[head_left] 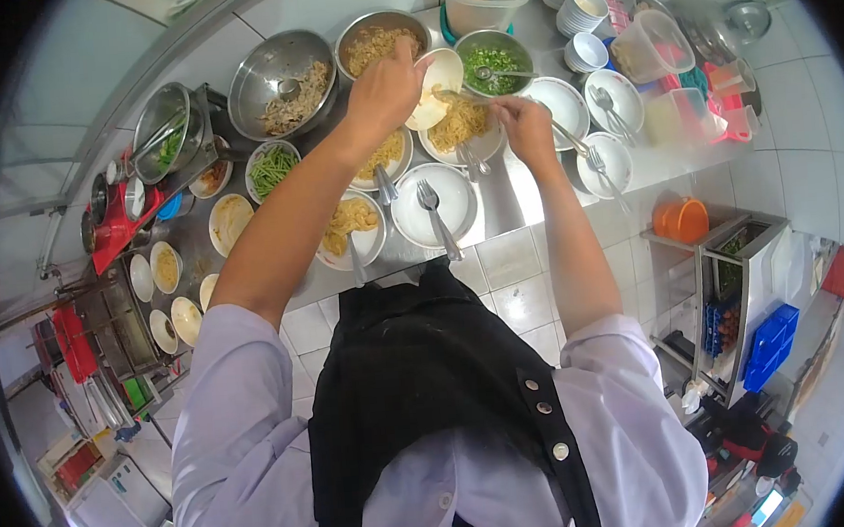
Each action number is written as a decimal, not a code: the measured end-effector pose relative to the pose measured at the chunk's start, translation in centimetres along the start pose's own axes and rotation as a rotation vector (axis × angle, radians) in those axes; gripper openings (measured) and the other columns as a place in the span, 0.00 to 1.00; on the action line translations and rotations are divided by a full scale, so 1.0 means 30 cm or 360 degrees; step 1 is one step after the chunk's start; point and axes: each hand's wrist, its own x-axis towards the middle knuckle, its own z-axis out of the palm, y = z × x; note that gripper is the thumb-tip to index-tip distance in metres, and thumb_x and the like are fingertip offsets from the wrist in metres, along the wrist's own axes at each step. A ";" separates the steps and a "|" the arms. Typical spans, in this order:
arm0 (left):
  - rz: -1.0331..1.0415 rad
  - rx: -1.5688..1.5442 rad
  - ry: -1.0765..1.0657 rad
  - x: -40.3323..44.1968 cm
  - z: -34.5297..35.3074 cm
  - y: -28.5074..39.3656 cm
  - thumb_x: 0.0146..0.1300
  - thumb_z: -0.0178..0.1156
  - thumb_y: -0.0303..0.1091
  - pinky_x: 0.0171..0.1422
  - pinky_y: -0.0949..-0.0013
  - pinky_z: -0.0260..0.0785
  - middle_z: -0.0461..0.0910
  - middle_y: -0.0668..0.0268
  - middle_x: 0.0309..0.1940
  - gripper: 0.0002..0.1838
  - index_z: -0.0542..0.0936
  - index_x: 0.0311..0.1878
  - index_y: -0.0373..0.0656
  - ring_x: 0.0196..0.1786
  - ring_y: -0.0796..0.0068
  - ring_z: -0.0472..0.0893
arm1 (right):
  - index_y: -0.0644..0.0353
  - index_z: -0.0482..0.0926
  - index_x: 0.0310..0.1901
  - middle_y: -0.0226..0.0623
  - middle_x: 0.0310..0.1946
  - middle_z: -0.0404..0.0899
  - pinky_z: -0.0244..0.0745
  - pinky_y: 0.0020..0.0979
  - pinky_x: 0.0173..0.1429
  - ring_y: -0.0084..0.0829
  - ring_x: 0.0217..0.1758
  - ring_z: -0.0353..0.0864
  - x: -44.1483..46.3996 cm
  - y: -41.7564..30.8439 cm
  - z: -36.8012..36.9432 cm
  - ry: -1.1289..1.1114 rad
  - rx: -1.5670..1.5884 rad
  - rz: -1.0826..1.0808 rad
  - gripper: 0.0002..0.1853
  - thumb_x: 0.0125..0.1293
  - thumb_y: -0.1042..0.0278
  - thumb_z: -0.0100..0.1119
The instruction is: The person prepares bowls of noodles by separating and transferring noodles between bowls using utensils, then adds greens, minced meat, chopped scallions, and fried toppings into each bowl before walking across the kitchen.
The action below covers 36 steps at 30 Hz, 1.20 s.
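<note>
1. Steel counter [507, 197]: we log all items below on it.
2. Left hand [383, 95]: we hold a white bowl [444, 69] tilted above the noodle plate [495, 149], mid-counter. Thumb is at the bowl's rim; we cannot tell how the other fingers sit, as they are partly hidden.
3. Right hand [527, 131]: thumb and fingers pinch the handle of a utensil [474, 99], its far end at the tilted bowl's lower side. We cannot tell the utensil's type.
4. Far edge: we note a metal bowl of chopped greens [523, 54] just beside the tilted bowl, and a large mixing bowl [250, 78] farther left.
5. Near edge, middle: white plate [409, 213] bearing a fork and spoon.
6. Far right corner area: we record stacked white bowls [580, 10], well apart from both hands.
</note>
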 end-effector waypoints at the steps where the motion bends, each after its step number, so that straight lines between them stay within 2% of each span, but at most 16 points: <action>1: -0.0030 0.0014 0.0001 -0.004 -0.017 0.005 0.83 0.51 0.53 0.50 0.38 0.78 0.87 0.39 0.39 0.26 0.71 0.58 0.34 0.45 0.34 0.86 | 0.57 0.93 0.48 0.47 0.43 0.92 0.83 0.40 0.52 0.46 0.45 0.91 0.006 0.024 -0.004 -0.0096 0.0014 0.0083 0.10 0.71 0.66 0.69; 5: -0.0041 -0.0087 0.0196 -0.033 -0.021 -0.021 0.83 0.52 0.52 0.49 0.38 0.78 0.86 0.38 0.39 0.26 0.70 0.63 0.34 0.45 0.34 0.86 | 0.57 0.93 0.49 0.45 0.41 0.92 0.83 0.39 0.52 0.44 0.43 0.92 -0.051 0.022 -0.065 -0.0142 0.0096 0.0030 0.11 0.72 0.63 0.69; 10: -0.0114 -0.0203 0.0331 -0.050 -0.049 -0.050 0.83 0.52 0.51 0.51 0.38 0.78 0.86 0.36 0.40 0.27 0.70 0.66 0.35 0.46 0.31 0.86 | 0.56 0.93 0.48 0.46 0.42 0.92 0.83 0.41 0.53 0.45 0.45 0.92 -0.052 -0.004 -0.082 -0.0079 -0.0354 0.0050 0.10 0.72 0.63 0.68; 12: -0.0008 -0.0189 0.0426 -0.044 -0.036 -0.051 0.83 0.52 0.51 0.53 0.38 0.78 0.86 0.36 0.42 0.26 0.70 0.66 0.36 0.47 0.31 0.85 | 0.56 0.93 0.48 0.46 0.43 0.92 0.83 0.41 0.53 0.45 0.46 0.92 -0.059 -0.057 -0.106 -0.0042 -0.0593 -0.0007 0.10 0.72 0.63 0.69; 16: -0.0011 -0.0285 0.0339 -0.011 -0.028 -0.060 0.84 0.51 0.52 0.56 0.38 0.76 0.86 0.37 0.47 0.26 0.69 0.66 0.37 0.51 0.30 0.84 | 0.55 0.93 0.49 0.47 0.43 0.92 0.82 0.40 0.55 0.44 0.48 0.92 -0.083 -0.153 -0.156 0.0004 -0.0195 0.0052 0.12 0.72 0.60 0.69; 19: -0.0400 -0.0601 0.0215 -0.005 -0.031 -0.079 0.84 0.48 0.52 0.63 0.39 0.74 0.85 0.36 0.52 0.27 0.69 0.68 0.38 0.57 0.33 0.84 | 0.55 0.93 0.50 0.47 0.44 0.92 0.82 0.39 0.56 0.44 0.50 0.92 -0.087 -0.158 -0.161 -0.0092 -0.0252 0.0156 0.13 0.72 0.59 0.68; 22: -0.0563 -0.0782 0.0448 -0.068 0.000 -0.178 0.85 0.45 0.52 0.62 0.40 0.74 0.85 0.36 0.51 0.27 0.69 0.68 0.37 0.56 0.32 0.84 | 0.56 0.92 0.51 0.48 0.45 0.92 0.82 0.40 0.56 0.46 0.50 0.92 -0.075 -0.106 -0.118 -0.0110 -0.0321 0.0186 0.13 0.73 0.59 0.68; 24: -0.0668 -0.1005 0.0542 -0.176 -0.018 -0.239 0.86 0.44 0.52 0.67 0.43 0.72 0.82 0.34 0.55 0.27 0.69 0.68 0.35 0.62 0.31 0.80 | 0.56 0.92 0.51 0.50 0.45 0.91 0.82 0.42 0.57 0.49 0.50 0.91 -0.059 -0.056 -0.026 -0.0101 -0.0312 0.0104 0.14 0.73 0.59 0.67; 26: -0.0789 -0.1073 0.0634 -0.321 -0.040 -0.379 0.86 0.42 0.52 0.70 0.44 0.69 0.79 0.33 0.60 0.27 0.71 0.67 0.35 0.66 0.32 0.77 | 0.58 0.92 0.48 0.52 0.43 0.89 0.81 0.48 0.53 0.54 0.47 0.88 -0.025 0.063 0.080 -0.0119 -0.0628 -0.0308 0.14 0.71 0.60 0.65; 28: -0.0978 -0.1111 0.0655 -0.518 -0.143 -0.448 0.86 0.38 0.54 0.76 0.47 0.64 0.74 0.34 0.67 0.30 0.73 0.67 0.34 0.72 0.35 0.73 | 0.57 0.93 0.48 0.50 0.43 0.88 0.81 0.48 0.52 0.54 0.46 0.88 -0.029 0.022 0.103 -0.0122 -0.0811 -0.0364 0.12 0.70 0.63 0.66; 29: -0.1006 -0.1055 0.0690 -0.618 -0.159 -0.521 0.86 0.37 0.55 0.77 0.48 0.64 0.74 0.35 0.68 0.31 0.73 0.68 0.34 0.73 0.35 0.73 | 0.58 0.92 0.49 0.50 0.42 0.88 0.81 0.48 0.52 0.54 0.46 0.88 -0.039 0.003 0.095 0.0055 -0.0753 -0.0572 0.12 0.70 0.65 0.65; 30: -0.1023 -0.1011 0.0717 -0.703 -0.163 -0.606 0.86 0.37 0.56 0.78 0.49 0.63 0.73 0.36 0.70 0.32 0.73 0.69 0.34 0.74 0.36 0.72 | 0.59 0.91 0.50 0.49 0.43 0.89 0.81 0.49 0.53 0.53 0.47 0.88 -0.057 -0.065 0.064 0.0056 -0.0768 -0.0527 0.12 0.71 0.66 0.64; 31: -0.1129 -0.1041 0.0779 -0.801 -0.141 -0.721 0.86 0.36 0.56 0.79 0.50 0.62 0.73 0.36 0.71 0.33 0.71 0.71 0.34 0.75 0.37 0.71 | 0.60 0.91 0.51 0.48 0.47 0.90 0.81 0.47 0.56 0.50 0.50 0.89 -0.094 -0.180 0.020 0.0020 -0.0826 -0.0303 0.13 0.72 0.66 0.64; 32: -0.1229 -0.1078 0.0835 -0.898 -0.144 -0.827 0.87 0.36 0.56 0.80 0.50 0.62 0.72 0.37 0.72 0.34 0.70 0.73 0.34 0.76 0.38 0.71 | 0.60 0.91 0.52 0.48 0.49 0.90 0.81 0.44 0.57 0.48 0.52 0.90 -0.115 -0.197 -0.008 0.0055 -0.0724 -0.0300 0.13 0.74 0.63 0.64; 34: -0.1552 -0.1005 0.0866 -1.066 -0.302 -0.887 0.86 0.36 0.57 0.80 0.50 0.62 0.72 0.36 0.73 0.35 0.68 0.76 0.33 0.77 0.37 0.70 | 0.60 0.89 0.54 0.48 0.49 0.91 0.82 0.41 0.58 0.46 0.52 0.91 -0.174 -0.246 -0.049 0.0106 -0.0661 -0.0068 0.15 0.76 0.59 0.65; 36: -0.1697 -0.0793 0.1020 -1.203 -0.345 -1.068 0.86 0.37 0.56 0.77 0.47 0.65 0.76 0.35 0.68 0.34 0.70 0.73 0.32 0.72 0.35 0.75 | 0.67 0.88 0.53 0.49 0.49 0.91 0.82 0.37 0.58 0.39 0.52 0.92 -0.226 -0.269 -0.075 0.0079 -0.0524 -0.0116 0.15 0.77 0.62 0.66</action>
